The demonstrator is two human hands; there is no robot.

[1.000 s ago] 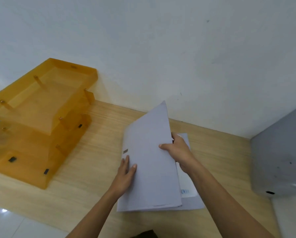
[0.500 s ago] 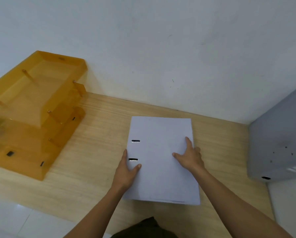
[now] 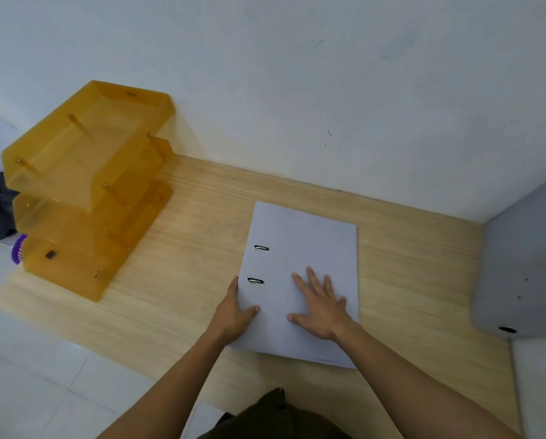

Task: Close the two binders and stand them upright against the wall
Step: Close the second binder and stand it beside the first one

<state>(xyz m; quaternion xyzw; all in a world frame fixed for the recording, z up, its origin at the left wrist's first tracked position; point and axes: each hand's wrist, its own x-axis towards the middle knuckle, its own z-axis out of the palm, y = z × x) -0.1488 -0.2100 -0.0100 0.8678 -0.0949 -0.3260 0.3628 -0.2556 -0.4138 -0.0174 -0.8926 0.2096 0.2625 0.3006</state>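
- Both hands rest on the closed binder (image 3: pixel 300 280): the right hand (image 3: pixel 320 307) lies flat on its cover, palm down with fingers spread wide and gripping nothing; the left hand (image 3: pixel 233 312) clasps the spine edge, thumb on top of the cover and fingers down the side.
- White wall (image 3: pixel 297 74) fills the upper part of the view and meets the far edge of the wooden desk (image 3: pixel 186 264).
- Orange translucent tray stack (image 3: pixel 88 185), three tiers high, stands on the desk at the left, against the wall and well apart from the binder.
- Grey object (image 3: pixel 525 274) stands at the right edge, partly out of view; what it is cannot be told.
- Pale grey binder lies flat near the middle of the desk, its far edge near the wall but not touching it.
- Two metal-rimmed slots (image 3: pixel 258 264) show in the cover near the spine.
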